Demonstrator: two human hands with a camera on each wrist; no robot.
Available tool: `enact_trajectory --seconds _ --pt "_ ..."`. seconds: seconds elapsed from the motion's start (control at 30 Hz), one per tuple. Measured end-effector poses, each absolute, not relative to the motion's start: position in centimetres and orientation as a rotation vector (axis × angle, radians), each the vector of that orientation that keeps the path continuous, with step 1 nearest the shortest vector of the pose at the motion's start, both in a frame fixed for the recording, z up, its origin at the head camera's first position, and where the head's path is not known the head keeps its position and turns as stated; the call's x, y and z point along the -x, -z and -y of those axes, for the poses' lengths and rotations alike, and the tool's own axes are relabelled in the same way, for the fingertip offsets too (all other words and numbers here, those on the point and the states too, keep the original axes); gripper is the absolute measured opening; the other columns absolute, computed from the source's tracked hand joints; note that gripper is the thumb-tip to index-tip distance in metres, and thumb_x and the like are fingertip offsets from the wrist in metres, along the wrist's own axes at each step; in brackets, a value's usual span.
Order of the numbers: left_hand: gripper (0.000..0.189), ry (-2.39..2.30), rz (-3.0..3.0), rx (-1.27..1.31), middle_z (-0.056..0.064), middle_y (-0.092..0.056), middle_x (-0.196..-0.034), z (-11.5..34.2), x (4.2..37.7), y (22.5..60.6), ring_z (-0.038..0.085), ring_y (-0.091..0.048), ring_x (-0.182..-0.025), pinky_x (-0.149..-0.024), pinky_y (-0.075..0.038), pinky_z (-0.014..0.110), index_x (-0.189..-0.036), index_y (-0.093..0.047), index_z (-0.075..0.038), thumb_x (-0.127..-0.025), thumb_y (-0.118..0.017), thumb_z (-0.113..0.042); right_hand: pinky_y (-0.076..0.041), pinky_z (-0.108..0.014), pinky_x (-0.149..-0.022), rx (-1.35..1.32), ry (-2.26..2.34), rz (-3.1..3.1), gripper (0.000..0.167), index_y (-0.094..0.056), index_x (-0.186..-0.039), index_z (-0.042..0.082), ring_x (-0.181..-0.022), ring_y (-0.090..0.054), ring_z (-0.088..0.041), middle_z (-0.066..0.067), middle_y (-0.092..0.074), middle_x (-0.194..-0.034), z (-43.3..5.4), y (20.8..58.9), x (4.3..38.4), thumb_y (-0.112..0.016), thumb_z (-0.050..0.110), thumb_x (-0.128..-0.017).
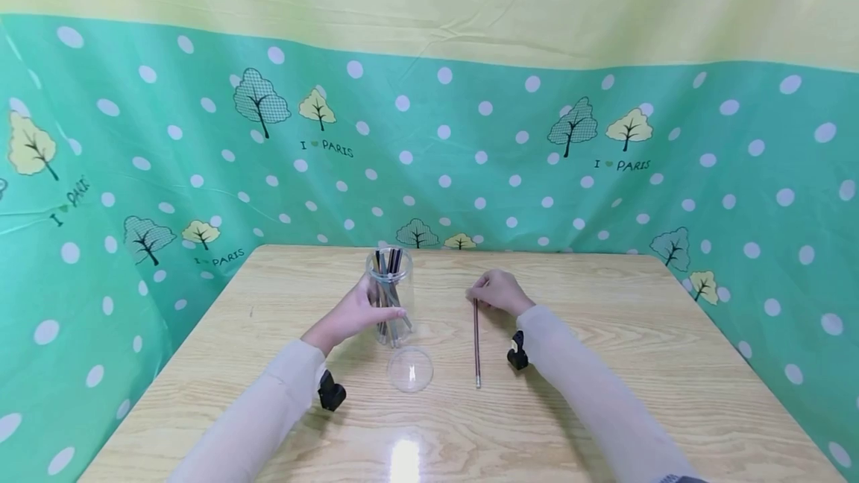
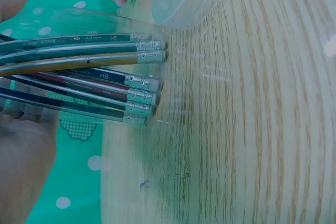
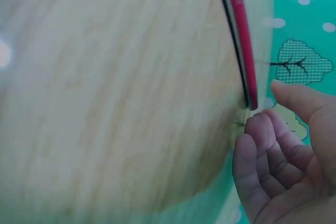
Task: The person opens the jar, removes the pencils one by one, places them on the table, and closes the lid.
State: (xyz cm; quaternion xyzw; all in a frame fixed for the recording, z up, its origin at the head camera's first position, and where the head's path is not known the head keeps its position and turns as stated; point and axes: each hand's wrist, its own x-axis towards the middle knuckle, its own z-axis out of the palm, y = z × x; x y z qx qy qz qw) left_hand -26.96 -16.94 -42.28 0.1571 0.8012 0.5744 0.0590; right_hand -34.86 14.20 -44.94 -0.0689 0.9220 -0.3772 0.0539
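A clear plastic jar (image 1: 406,285) holds several pencils (image 1: 385,297), their metal ends and erasers at its bottom in the left wrist view. My left hand (image 1: 359,311) grips the jar from the left side, tilting it slightly over the table. To the right, a dark red pencil (image 1: 476,341) lies alone, eraser end toward me. At its far end is my right hand (image 3: 283,166); in the right wrist view the thumb stands apart from the loosely bent fingers, and the tip of the pencil is just beside the fingertips.
A clear round lid (image 1: 411,370) lies on the wooden table (image 1: 590,393) in front of the jar, left of the lone pencil. Behind the table's far edge hangs a green and yellow curtain (image 1: 470,140). Black wrist cameras (image 1: 331,391) sit on both sleeves.
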Motion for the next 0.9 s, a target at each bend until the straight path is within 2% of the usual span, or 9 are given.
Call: enact_trajectory --seconds 0.23,0.47,0.6,0.67,0.83,0.9 --pt "0.101 -1.743 -2.417 -0.480 0.023 -0.050 -0.143 17.0 27.1 42.3 0.034 -0.047 -0.131 -0.115 -0.027 0.058 -0.157 -0.022 -0.020 -0.079 -0.087 -0.028 -0.054 -0.031 -0.062 0.298 1.242 -2.774 0.025 -0.066 -0.104 0.005 -0.073 -0.066 -0.027 -0.008 -0.066 -0.085 -14.3 43.7 34.5 -0.070 0.028 -0.095" --pt "0.100 -1.743 -2.413 -0.487 0.024 -0.051 -0.140 17.0 27.0 42.3 0.033 -0.049 -0.129 -0.114 -0.028 0.058 -0.157 -0.022 -0.019 -0.080 -0.086 -0.028 -0.052 -0.033 -0.068 0.364 1.301 -2.780 0.025 -0.067 -0.104 0.008 -0.082 -0.065 -0.028 -0.008 -0.066 -0.090 -14.3 42.5 33.9 -0.071 0.031 -0.095" --pt "0.100 -1.744 -2.413 -0.487 0.024 -0.052 -0.140 17.0 27.1 42.4 0.033 -0.050 -0.128 -0.114 -0.029 0.058 -0.157 -0.023 -0.018 -0.080 -0.086 -0.029 -0.053 -0.034 -0.067 0.422 1.338 -2.790 0.024 -0.068 -0.104 0.008 -0.085 -0.067 -0.034 -0.007 -0.066 -0.090 -13.9 41.6 33.7 -0.070 0.030 -0.095" --pt "0.100 -1.743 -2.413 -0.480 0.024 -0.052 -0.139 17.0 27.1 42.4 0.033 -0.050 -0.128 -0.113 -0.030 0.058 -0.156 -0.023 -0.018 -0.080 -0.086 -0.028 -0.053 -0.034 -0.066 0.472 1.328 -2.808 0.023 -0.069 -0.104 0.009 -0.084 -0.067 -0.033 -0.005 -0.065 -0.090 -13.6 41.0 33.6 -0.070 0.030 -0.095" --pt "0.100 -1.741 -2.416 -0.483 0.025 -0.050 -0.142 17.1 27.1 42.3 0.034 -0.049 -0.130 -0.114 -0.029 0.057 -0.156 -0.023 -0.018 -0.080 -0.087 -0.027 -0.052 -0.033 -0.067 0.603 1.267 -2.858 0.022 -0.071 -0.104 0.011 -0.081 -0.061 -0.019 -0.002 -0.066 -0.092 -12.6 38.8 32.8 -0.070 0.031 -0.095" --pt "0.101 -1.742 -2.415 -0.493 0.025 -0.050 -0.142 17.1 27.2 42.3 0.034 -0.049 -0.130 -0.114 -0.029 0.057 -0.157 -0.022 -0.018 -0.080 -0.087 -0.028 -0.052 -0.033 -0.068 0.652 1.269 -2.872 0.020 -0.071 -0.104 0.011 -0.083 -0.060 -0.018 -0.001 -0.066 -0.093 -12.2 37.9 32.5 -0.070 0.029 -0.095"
